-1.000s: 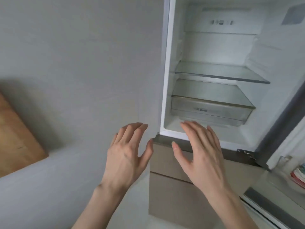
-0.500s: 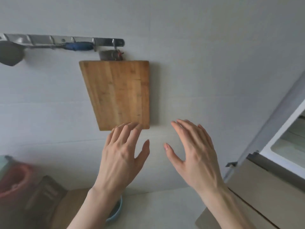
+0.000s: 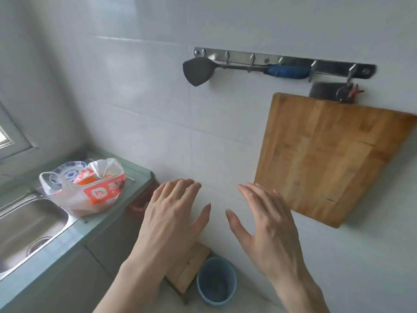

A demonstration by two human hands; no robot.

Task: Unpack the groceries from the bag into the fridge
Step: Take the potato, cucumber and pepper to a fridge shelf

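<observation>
A white plastic grocery bag [image 3: 90, 195] with red-orange print stands on the green counter [image 3: 108, 224] at the left, beside the sink. Orange items show through its open top. My left hand [image 3: 171, 220] and my right hand [image 3: 268, 231] are both raised in front of me, fingers spread, holding nothing. They hang in the air to the right of the bag, well apart from it. The fridge is out of view.
A steel sink [image 3: 27, 224] lies left of the bag, a blue-patterned bowl [image 3: 67, 172] behind it. A wooden cutting board [image 3: 325, 154] and a spatula [image 3: 198, 71] hang on the tiled wall. Below sit a wooden stool [image 3: 191, 265] and a blue bucket [image 3: 216, 281].
My view has swung left from the open fridge, past the cutting board, to the counter with the bag. Both hands stay open and empty in front of me.
</observation>
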